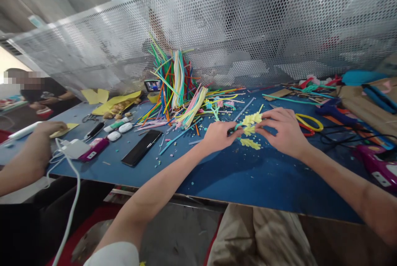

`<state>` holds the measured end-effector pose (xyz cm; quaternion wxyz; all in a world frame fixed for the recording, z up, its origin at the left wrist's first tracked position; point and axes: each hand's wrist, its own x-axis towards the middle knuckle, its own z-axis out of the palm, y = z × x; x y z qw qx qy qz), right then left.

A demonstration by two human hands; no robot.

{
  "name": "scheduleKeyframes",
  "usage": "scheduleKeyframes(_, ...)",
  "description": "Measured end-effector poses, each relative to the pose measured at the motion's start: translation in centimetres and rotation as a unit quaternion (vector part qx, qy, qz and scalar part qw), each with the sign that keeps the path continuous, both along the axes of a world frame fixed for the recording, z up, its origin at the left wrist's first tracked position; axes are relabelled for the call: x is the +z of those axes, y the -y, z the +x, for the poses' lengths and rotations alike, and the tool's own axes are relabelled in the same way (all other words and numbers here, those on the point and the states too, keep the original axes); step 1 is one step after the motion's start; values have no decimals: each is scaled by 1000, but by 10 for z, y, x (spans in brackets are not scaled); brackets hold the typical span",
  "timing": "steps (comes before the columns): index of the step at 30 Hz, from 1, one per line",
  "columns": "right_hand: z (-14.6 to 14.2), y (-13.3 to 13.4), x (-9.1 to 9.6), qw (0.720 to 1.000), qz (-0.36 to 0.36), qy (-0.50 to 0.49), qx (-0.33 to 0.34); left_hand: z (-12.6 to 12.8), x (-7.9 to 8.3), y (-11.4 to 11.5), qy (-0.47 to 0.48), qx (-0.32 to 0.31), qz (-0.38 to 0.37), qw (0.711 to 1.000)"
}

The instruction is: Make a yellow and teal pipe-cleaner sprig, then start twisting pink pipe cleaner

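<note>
- At the far left, a co-worker's hand [56,129] rests by a yellow sheet [72,126] on the blue tabletop [217,187]; a white cable [75,200] hangs past the front edge, so a snag there could drag the purple power strip [95,149] near it.
- Next, a black phone [142,147] lies flat; the left forearm [173,175] crosses nearby, and a careless sweep could knock it.
- Farther back, fuzzy stems [178,78] stand in a tall, loose bundle; since they lean at many angles, a bump could scatter them.
- Near the middle, the left hand [219,136] pinches the green stem [238,126] of a yellow leafy piece [252,119], held over the tabletop between both hands; too weak a pinch could let it twist.
- The right hand [281,130] has its fingers at the leaf tips; whether they grip or merely touch, I cannot tell. Hard pulling could bend the leaves out of shape.
- At the far right, black cords [336,137] tangle beyond a yellow loop handle [319,127]; a wrist catching them could jerk the work.
</note>
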<state>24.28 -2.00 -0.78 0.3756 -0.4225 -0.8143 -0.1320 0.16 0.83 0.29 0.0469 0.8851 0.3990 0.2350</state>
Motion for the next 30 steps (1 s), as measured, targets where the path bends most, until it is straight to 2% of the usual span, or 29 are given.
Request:
scheduleKeyframes(6, -7, 0, -7, 992, -55, -116, -10, 1, 1, 3, 19, 11, -12, 1000)
scheduleKeyframes(11, -8, -1, -6, 984, -88, -152, 17, 2, 1, 4, 59, 1, -47, 997)
scheduleKeyframes(13, -8, 0, -2, 987, -70, -143, 21, 2, 1, 4, 83, 6, -59, 995)
scheduleKeyframes(17, -7, 5, 4, 995, 9, -103, 18, 4, 1, 5, 152, -2, -95, 984)
scheduleKeyframes(22, -4, 7, 7, 988, 87, -131, -12, 7, -3, 6, 265, -14, -140, 954)
scheduleKeyframes(26, -4, 4, 5, 990, 85, -114, -4, 10, -7, 6, 305, -13, -168, 937)
scheduleKeyframes(30, -6, 3, 3, 990, 75, -117, 3, 13, -8, 8, 297, -22, -183, 937)
